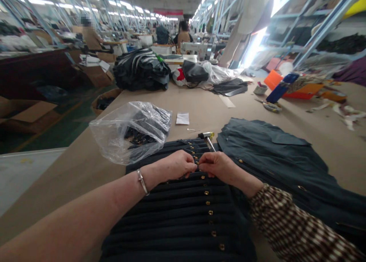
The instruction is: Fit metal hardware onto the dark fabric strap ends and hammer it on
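Note:
Both hands meet over a row of dark, overlapping fabric strips (177, 208) with small gold metal fittings (211, 212) along their right side. My left hand (180, 165) is closed, its fingertips pinched beside one of the fittings. Facing it, my right hand (215, 165) pinches at the same spot, the fingertips nearly touching. What lies between the fingers is too small to make out. Just beyond the right hand lies a small hammer (210, 143) with a black and yellow head. To the right, a dark garment piece (268, 147) with gold fittings is spread out.
A clear plastic bag (110, 128) holding dark pieces lies at the back left, beside a white paper slip (182, 119). Farther back are a dark fabric pile (141, 69), scissors (270, 106) and an orange box (305, 90). Cardboard boxes (25, 111) stand left of the table.

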A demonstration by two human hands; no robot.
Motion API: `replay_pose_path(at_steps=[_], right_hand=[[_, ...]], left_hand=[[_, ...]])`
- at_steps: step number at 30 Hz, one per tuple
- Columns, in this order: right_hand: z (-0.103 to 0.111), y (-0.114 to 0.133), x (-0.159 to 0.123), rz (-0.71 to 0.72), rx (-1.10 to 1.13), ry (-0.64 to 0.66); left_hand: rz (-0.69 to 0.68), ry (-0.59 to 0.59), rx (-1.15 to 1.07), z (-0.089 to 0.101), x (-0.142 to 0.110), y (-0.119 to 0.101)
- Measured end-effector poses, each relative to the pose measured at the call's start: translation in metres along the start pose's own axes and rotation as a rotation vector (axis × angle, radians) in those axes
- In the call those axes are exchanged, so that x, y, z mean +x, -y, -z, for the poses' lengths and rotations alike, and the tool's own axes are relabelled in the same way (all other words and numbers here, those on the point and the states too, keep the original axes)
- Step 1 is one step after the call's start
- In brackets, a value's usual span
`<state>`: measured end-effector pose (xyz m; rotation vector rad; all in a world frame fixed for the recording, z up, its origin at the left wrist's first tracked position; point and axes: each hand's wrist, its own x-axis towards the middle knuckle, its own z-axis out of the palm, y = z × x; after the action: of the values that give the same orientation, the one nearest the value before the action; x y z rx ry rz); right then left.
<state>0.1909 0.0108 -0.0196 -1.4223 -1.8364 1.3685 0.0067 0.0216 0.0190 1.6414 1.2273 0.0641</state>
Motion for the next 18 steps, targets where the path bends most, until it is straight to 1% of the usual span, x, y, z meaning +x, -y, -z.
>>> replay_pose_path(at_steps=[2, 4, 7, 11, 15, 18], right_hand=[[0.001, -0.004, 0.001, 0.031, -0.144, -0.038], [0.003, -0.008, 0.002, 0.061, -0.221, -0.039], [0.005, -0.014, 0.003, 0.045, -0.247, -0.014], [0.005, -0.02, 0.004, 0.031, -0.284, -0.027], [0.006, -0.023, 0.006, 0.073, -0.324, -0.016], [0.008, -0.021, 0.005, 0.098, -0.348, 0.007]], left_hand=[[-0.005, -0.006, 0.047, -0.002, 0.006, 0.003], [0.0, -0.006, 0.09, -0.003, 0.011, 0.005], [0.004, -0.002, 0.139, -0.004, 0.016, 0.005], [0.016, 0.004, 0.185, -0.003, 0.017, 0.0], [0.02, 0.022, 0.214, -0.002, 0.018, -0.002], [0.01, 0.035, 0.229, 0.0, 0.019, -0.001]])
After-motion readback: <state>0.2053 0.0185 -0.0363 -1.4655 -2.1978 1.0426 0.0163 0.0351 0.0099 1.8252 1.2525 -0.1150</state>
